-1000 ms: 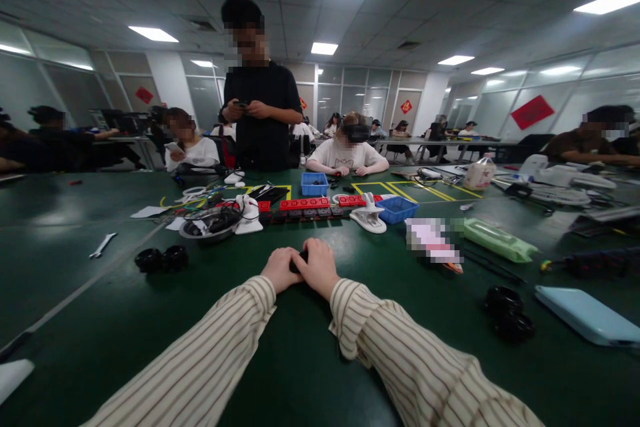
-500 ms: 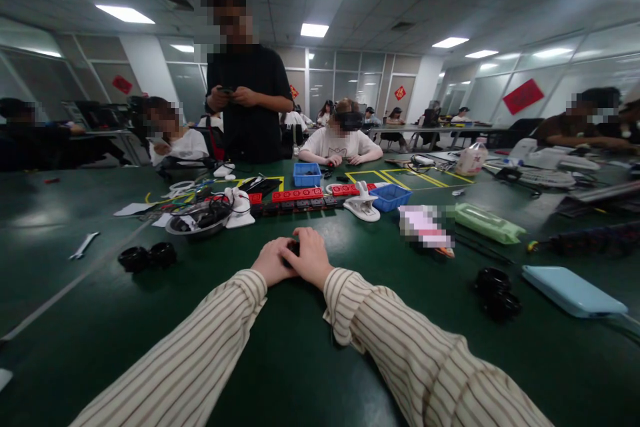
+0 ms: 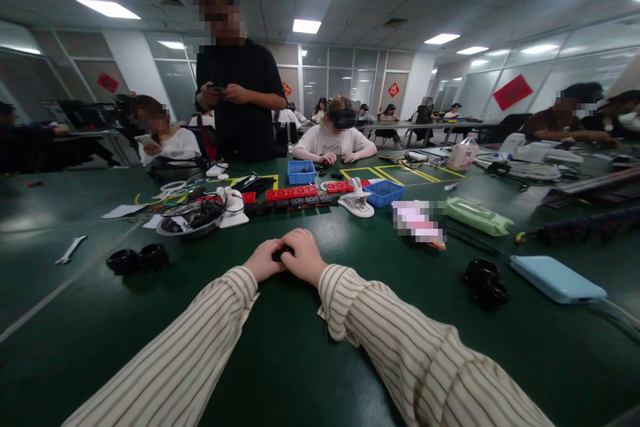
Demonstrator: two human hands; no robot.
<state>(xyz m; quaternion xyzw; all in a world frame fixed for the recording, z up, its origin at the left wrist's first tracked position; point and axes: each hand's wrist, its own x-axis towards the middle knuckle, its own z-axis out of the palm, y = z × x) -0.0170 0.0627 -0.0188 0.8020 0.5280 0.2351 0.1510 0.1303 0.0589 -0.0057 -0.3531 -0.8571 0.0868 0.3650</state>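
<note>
My left hand point(image 3: 263, 260) and my right hand point(image 3: 304, 256) meet over the green table point(image 3: 295, 360). Their fingers are curled together around a small black object point(image 3: 283, 253), mostly hidden, so its kind does not show. To the left lies a pair of joined glossy black ring-shaped parts point(image 3: 137, 259). Another such black pair point(image 3: 486, 283) sits to the right, beside a light blue power bank point(image 3: 557, 279).
Beyond my hands stand a red-and-black power strip point(image 3: 291, 195), a white clamp stand point(image 3: 357, 200), a blue bin point(image 3: 385, 193) and a bowl of cables point(image 3: 190, 223). A wrench point(image 3: 71, 249) lies far left. A green packet point(image 3: 477, 217) is right. People sit and stand across the table.
The whole view has shifted slightly, so most things appear a little further left. My hands stay together around the black object, with the right fingers slightly more curled.
</note>
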